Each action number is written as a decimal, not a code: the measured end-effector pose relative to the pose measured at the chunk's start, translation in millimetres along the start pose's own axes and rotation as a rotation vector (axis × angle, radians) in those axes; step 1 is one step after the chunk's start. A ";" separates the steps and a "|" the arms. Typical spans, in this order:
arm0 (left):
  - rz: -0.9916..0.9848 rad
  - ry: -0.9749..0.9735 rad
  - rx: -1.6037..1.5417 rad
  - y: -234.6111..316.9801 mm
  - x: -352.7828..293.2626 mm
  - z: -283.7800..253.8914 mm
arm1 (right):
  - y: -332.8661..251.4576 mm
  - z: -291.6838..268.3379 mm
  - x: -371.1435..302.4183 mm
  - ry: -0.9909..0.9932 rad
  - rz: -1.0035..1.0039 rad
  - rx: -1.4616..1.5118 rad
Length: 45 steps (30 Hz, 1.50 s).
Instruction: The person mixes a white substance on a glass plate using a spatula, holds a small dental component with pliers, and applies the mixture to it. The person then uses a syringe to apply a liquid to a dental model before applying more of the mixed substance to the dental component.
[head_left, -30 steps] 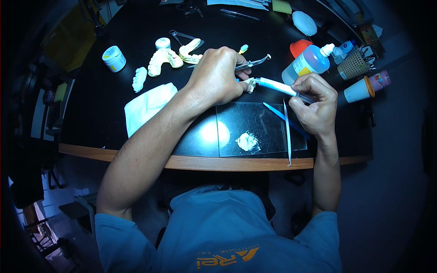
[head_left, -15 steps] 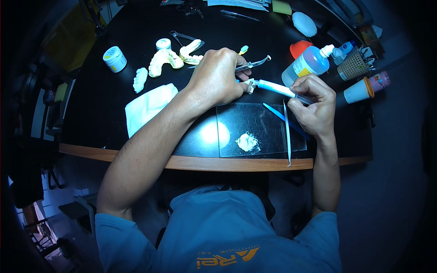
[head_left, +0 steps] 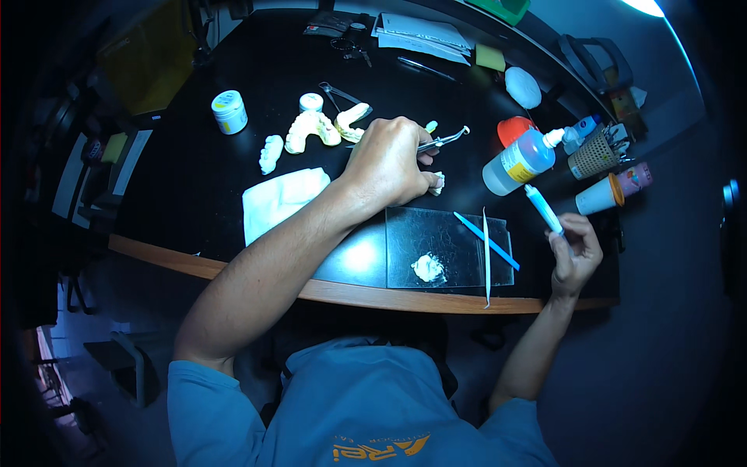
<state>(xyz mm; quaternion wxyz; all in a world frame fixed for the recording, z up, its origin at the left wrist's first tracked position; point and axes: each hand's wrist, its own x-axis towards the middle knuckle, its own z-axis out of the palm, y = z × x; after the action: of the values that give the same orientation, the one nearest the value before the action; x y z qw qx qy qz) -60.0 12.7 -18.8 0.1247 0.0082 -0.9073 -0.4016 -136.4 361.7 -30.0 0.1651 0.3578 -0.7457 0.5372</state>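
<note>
My left hand [head_left: 389, 163] is closed over the table. A slim metal instrument with a curved tip [head_left: 447, 142] juts out from its fingers. Between thumb and fingertips it pinches a small whitish piece [head_left: 439, 184], mostly hidden by the hand. Off to the right, my right hand [head_left: 576, 251] grips a slim white-and-blue syringe [head_left: 544, 208], its tip pointing up and left, apart from the whitish piece. Nearer me lies a glass slab [head_left: 412, 241] bearing a mound of white paste [head_left: 428, 268]. A blue spatula [head_left: 494, 247] and a thin white double-ended probe [head_left: 487, 265] rest across its right side.
Dental casts [head_left: 311, 131], a white tooth-row piece [head_left: 270, 154], a white jar [head_left: 229, 112] and a folded white cloth [head_left: 284, 201] lie left. A clear bottle [head_left: 517, 165], red bowl [head_left: 513, 131] and paper cup [head_left: 597, 196] stand right. The wooden table edge [head_left: 366, 300] runs in front.
My right hand has drawn the syringe to the right and toward me, away from the whitish piece. My left hand keeps its hold. The view has shifted slightly.
</note>
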 end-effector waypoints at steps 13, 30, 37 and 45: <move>-0.088 -0.149 -0.928 10.2 -2.1 -8.1 | -70.3 37.9 22.4 0.138 -0.161 -0.691; 0.377 -0.001 -0.132 -1.0 0.2 -4.3 | -51.1 104.1 62.3 -0.237 0.279 0.716; 0.428 -0.099 0.100 -15.3 11.5 26.8 | -44.5 101.3 61.7 -0.220 0.397 0.759; 0.234 -0.018 -0.099 -7.0 4.8 10.7 | -48.8 109.5 54.4 -0.252 0.451 0.778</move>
<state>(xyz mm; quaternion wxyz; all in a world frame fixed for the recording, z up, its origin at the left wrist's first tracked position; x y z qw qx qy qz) -67.6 15.2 -29.7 0.1626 -0.1074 -0.8821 -0.4288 -124.1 233.5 -2.7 -0.1943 0.2846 -0.5622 0.7518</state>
